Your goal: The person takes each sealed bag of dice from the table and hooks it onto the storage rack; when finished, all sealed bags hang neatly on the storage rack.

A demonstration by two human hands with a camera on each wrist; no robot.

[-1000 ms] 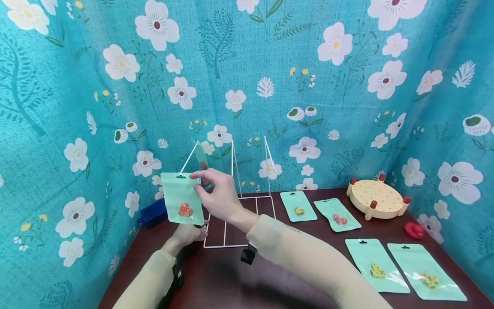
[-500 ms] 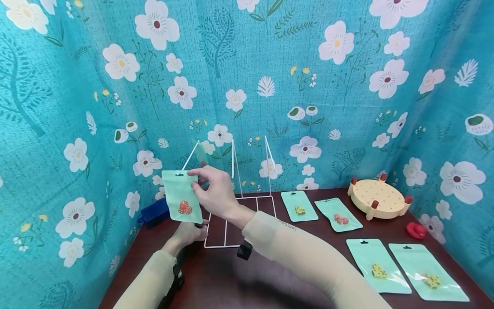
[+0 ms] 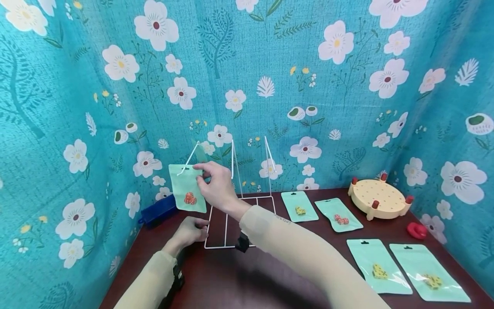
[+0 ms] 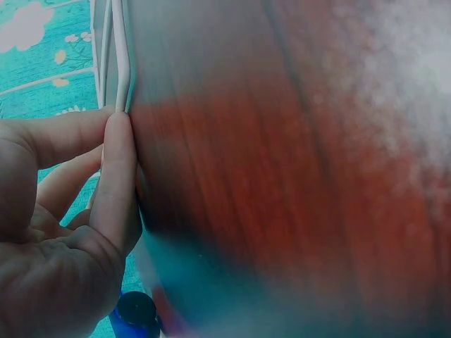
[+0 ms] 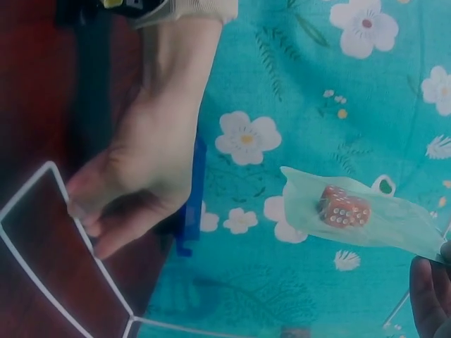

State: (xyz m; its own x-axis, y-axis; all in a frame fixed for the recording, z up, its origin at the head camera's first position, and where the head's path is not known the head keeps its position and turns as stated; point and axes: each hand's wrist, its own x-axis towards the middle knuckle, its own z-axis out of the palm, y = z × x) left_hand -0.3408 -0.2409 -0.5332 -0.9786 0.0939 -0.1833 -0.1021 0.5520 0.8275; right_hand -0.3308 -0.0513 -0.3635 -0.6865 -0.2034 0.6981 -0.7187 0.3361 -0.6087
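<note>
My right hand pinches the top right corner of a mint-green zip pouch with red dice in it. A white prong of the wire rack reaches the pouch's hang hole, and its tip shows in front of the pouch. In the right wrist view, this pouch hangs from the fingers at the right edge. Another mint pouch hangs farther back on the same prong. Down at the table, my left hand pinches the rack's base wire, as the left wrist view of the wire shows.
On the dark table to the right lie several mint pouches with yellow or red dice. A round cream stand with red-tipped legs is at the back right, near a red ring-like object. A blue object lies behind my left hand.
My right hand has moved the pouch up, back and slightly right, so the prong's tip now shows in front of it. My left hand stays on the rack's base.
</note>
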